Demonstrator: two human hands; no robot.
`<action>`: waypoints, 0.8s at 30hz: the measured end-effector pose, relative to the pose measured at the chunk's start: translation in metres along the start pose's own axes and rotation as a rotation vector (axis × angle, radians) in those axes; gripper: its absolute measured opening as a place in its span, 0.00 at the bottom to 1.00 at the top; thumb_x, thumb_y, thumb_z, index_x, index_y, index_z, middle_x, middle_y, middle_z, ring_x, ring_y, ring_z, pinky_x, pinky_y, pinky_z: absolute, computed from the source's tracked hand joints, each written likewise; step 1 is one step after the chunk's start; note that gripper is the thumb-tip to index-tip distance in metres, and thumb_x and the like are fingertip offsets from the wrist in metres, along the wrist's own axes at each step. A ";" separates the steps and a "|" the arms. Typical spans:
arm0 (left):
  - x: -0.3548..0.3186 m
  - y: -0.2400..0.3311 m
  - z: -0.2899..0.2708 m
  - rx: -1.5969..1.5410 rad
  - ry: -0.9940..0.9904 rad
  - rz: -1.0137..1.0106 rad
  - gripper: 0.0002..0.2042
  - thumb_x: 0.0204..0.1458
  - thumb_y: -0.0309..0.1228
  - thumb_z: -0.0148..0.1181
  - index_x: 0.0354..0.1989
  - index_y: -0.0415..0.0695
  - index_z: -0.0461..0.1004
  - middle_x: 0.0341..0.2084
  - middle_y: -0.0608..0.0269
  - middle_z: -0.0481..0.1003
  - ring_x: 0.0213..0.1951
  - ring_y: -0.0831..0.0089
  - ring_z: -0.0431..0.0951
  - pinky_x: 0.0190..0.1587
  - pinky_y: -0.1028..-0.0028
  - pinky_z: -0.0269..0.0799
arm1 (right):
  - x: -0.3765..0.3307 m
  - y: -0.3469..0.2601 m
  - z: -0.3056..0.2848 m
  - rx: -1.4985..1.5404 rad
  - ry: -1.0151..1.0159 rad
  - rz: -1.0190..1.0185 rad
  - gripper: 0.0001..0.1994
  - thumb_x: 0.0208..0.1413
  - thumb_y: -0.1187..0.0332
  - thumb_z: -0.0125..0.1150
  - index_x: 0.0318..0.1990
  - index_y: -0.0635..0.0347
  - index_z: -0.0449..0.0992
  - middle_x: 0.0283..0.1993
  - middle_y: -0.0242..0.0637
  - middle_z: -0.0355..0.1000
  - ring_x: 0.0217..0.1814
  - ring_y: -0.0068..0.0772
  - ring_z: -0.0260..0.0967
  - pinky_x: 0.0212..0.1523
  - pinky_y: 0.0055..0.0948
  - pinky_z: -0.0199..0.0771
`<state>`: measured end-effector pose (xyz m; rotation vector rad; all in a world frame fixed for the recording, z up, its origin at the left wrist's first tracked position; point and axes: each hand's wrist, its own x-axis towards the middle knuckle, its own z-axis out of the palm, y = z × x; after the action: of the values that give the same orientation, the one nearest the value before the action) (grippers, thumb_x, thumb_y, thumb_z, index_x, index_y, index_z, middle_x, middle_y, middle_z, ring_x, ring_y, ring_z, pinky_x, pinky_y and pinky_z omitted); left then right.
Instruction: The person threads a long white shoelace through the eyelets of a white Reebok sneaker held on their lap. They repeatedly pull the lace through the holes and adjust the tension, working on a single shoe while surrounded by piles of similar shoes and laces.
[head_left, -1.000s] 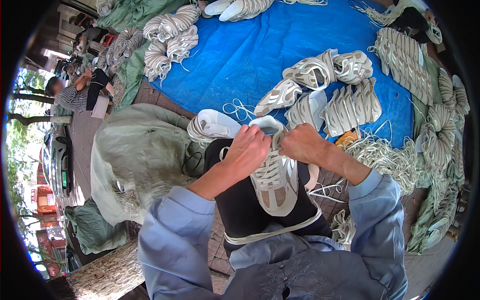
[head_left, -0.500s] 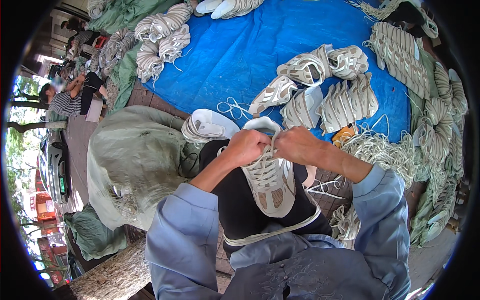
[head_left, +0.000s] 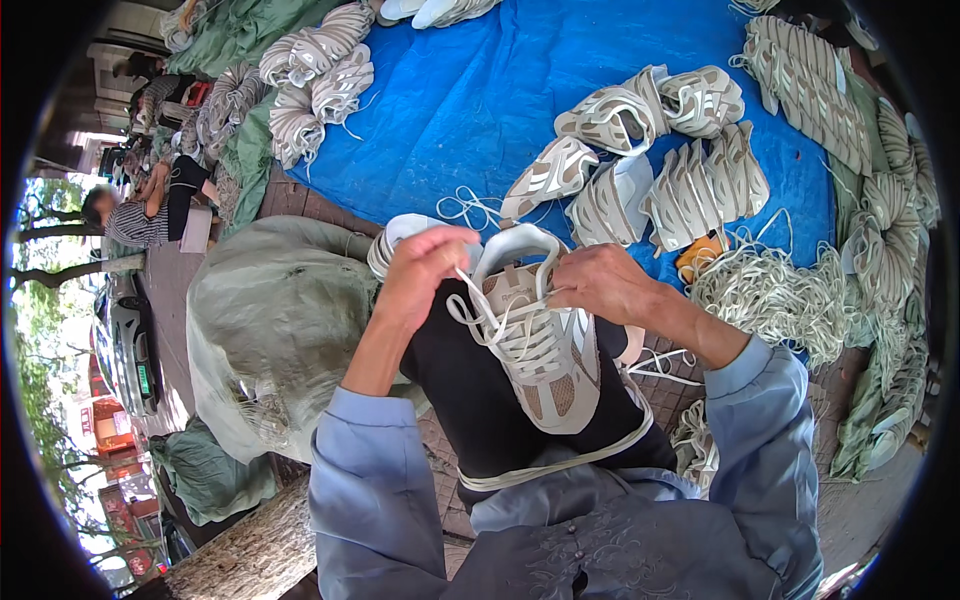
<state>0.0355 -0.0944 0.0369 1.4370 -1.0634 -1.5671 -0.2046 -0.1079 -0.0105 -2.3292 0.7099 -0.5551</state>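
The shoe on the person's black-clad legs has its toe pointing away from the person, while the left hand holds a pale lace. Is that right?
Not quite: in the head view, the toe of the shoe points toward the person. It does rest on the black-clad legs, and the left hand does hold a pale lace.

Your shoe is off-white with tan mesh at the toe and pale side stripes. It rests on your lap, top side up, toe toward you, its open collar facing away. Its whitish lace crosses the front in rows; at the upper left it loops loosely, one strand lifted clear.
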 end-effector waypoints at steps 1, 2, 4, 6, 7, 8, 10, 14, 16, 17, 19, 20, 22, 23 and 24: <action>0.001 0.003 -0.002 -0.089 0.092 0.075 0.08 0.47 0.25 0.50 0.32 0.36 0.74 0.21 0.67 0.69 0.25 0.83 0.67 0.29 0.82 0.63 | -0.001 0.003 0.001 0.059 0.016 -0.005 0.08 0.40 0.65 0.56 0.21 0.60 0.70 0.22 0.38 0.66 0.26 0.41 0.67 0.26 0.34 0.66; 0.006 0.006 -0.002 0.013 0.150 0.123 0.08 0.47 0.25 0.50 0.32 0.37 0.74 0.20 0.66 0.70 0.25 0.81 0.68 0.29 0.81 0.63 | -0.002 0.006 0.003 0.117 0.032 -0.009 0.08 0.41 0.66 0.57 0.21 0.61 0.70 0.21 0.38 0.66 0.26 0.40 0.67 0.26 0.33 0.66; 0.017 0.020 0.009 0.216 0.278 0.229 0.08 0.47 0.27 0.51 0.32 0.38 0.74 0.19 0.64 0.71 0.24 0.78 0.70 0.28 0.79 0.63 | -0.001 0.009 0.005 0.194 0.044 0.001 0.08 0.41 0.66 0.57 0.22 0.62 0.71 0.21 0.39 0.66 0.26 0.40 0.66 0.26 0.32 0.65; 0.020 0.011 0.027 0.709 0.016 0.275 0.07 0.46 0.28 0.51 0.31 0.41 0.74 0.19 0.60 0.72 0.24 0.73 0.72 0.28 0.76 0.64 | -0.002 0.008 0.009 0.235 0.039 0.046 0.08 0.41 0.66 0.58 0.24 0.62 0.72 0.22 0.40 0.66 0.26 0.40 0.66 0.26 0.32 0.64; 0.020 0.006 0.036 0.951 -0.123 0.293 0.07 0.45 0.28 0.51 0.30 0.42 0.75 0.20 0.58 0.73 0.24 0.71 0.73 0.28 0.74 0.65 | -0.002 0.007 0.008 0.212 0.040 0.047 0.08 0.41 0.66 0.58 0.23 0.62 0.71 0.21 0.39 0.66 0.25 0.40 0.66 0.26 0.32 0.65; 0.018 0.001 0.043 1.039 -0.166 0.284 0.07 0.45 0.28 0.51 0.30 0.43 0.75 0.20 0.57 0.73 0.24 0.70 0.73 0.28 0.73 0.65 | -0.001 0.005 0.008 0.191 0.042 0.047 0.07 0.40 0.67 0.58 0.22 0.61 0.71 0.21 0.39 0.66 0.25 0.40 0.67 0.26 0.32 0.65; 0.012 -0.007 0.053 1.218 -0.268 0.265 0.07 0.43 0.29 0.52 0.29 0.44 0.75 0.20 0.55 0.73 0.24 0.67 0.74 0.28 0.72 0.66 | -0.002 0.003 0.009 0.084 0.066 0.008 0.06 0.39 0.68 0.56 0.21 0.60 0.71 0.21 0.37 0.66 0.25 0.39 0.67 0.25 0.33 0.65; 0.011 -0.001 0.056 1.023 -0.376 0.047 0.07 0.41 0.29 0.53 0.27 0.44 0.75 0.20 0.55 0.73 0.25 0.64 0.74 0.30 0.70 0.67 | -0.002 -0.003 0.017 -0.244 0.098 -0.113 0.03 0.36 0.70 0.54 0.20 0.59 0.70 0.21 0.34 0.68 0.26 0.35 0.68 0.26 0.32 0.66; 0.011 0.002 0.058 1.027 -0.405 0.012 0.06 0.39 0.29 0.53 0.25 0.45 0.76 0.20 0.56 0.74 0.28 0.60 0.74 0.31 0.66 0.67 | -0.001 -0.006 0.019 -0.347 0.077 -0.132 0.03 0.33 0.71 0.54 0.19 0.59 0.70 0.21 0.33 0.69 0.26 0.33 0.69 0.29 0.32 0.66; 0.012 0.003 0.058 1.025 -0.439 0.003 0.06 0.39 0.29 0.53 0.25 0.45 0.76 0.20 0.56 0.74 0.28 0.60 0.74 0.31 0.66 0.67 | -0.001 -0.008 0.016 -0.378 0.055 -0.134 0.03 0.32 0.72 0.54 0.19 0.59 0.70 0.21 0.33 0.69 0.27 0.32 0.69 0.30 0.32 0.65; 0.015 0.001 0.053 1.012 -0.506 -0.025 0.07 0.38 0.28 0.53 0.26 0.46 0.76 0.20 0.56 0.74 0.28 0.60 0.74 0.31 0.66 0.68 | 0.000 -0.007 0.018 -0.387 0.012 -0.121 0.03 0.32 0.71 0.55 0.18 0.59 0.71 0.21 0.33 0.69 0.28 0.31 0.69 0.32 0.33 0.65; 0.018 -0.004 0.052 1.066 -0.506 0.010 0.07 0.39 0.27 0.52 0.26 0.45 0.76 0.20 0.56 0.73 0.27 0.61 0.74 0.31 0.67 0.67 | 0.001 -0.005 0.019 -0.372 -0.004 -0.106 0.03 0.33 0.71 0.55 0.19 0.58 0.71 0.21 0.33 0.69 0.29 0.32 0.68 0.33 0.33 0.64; 0.020 -0.010 0.055 1.182 -0.485 0.084 0.07 0.40 0.26 0.50 0.27 0.44 0.75 0.19 0.55 0.73 0.24 0.63 0.74 0.29 0.69 0.67 | 0.002 -0.004 0.017 -0.274 -0.008 -0.091 0.04 0.34 0.69 0.57 0.20 0.57 0.73 0.21 0.32 0.69 0.31 0.31 0.68 0.34 0.31 0.64; 0.017 -0.012 0.054 1.226 -0.479 0.120 0.07 0.40 0.26 0.50 0.26 0.43 0.74 0.19 0.56 0.73 0.25 0.63 0.74 0.29 0.69 0.67 | 0.002 -0.004 0.014 -0.187 0.000 -0.084 0.05 0.35 0.68 0.59 0.21 0.57 0.73 0.22 0.32 0.68 0.31 0.31 0.67 0.34 0.30 0.64; 0.014 -0.011 0.056 1.266 -0.480 0.160 0.06 0.39 0.26 0.50 0.25 0.42 0.73 0.18 0.57 0.72 0.26 0.63 0.73 0.29 0.69 0.67 | 0.000 -0.002 0.011 -0.104 0.007 -0.069 0.05 0.36 0.67 0.60 0.22 0.57 0.74 0.22 0.31 0.68 0.31 0.30 0.66 0.34 0.29 0.64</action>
<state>-0.0217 -0.0983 0.0227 1.6199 -2.6744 -1.0941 -0.1982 -0.1020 -0.0168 -2.4572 0.6781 -0.5693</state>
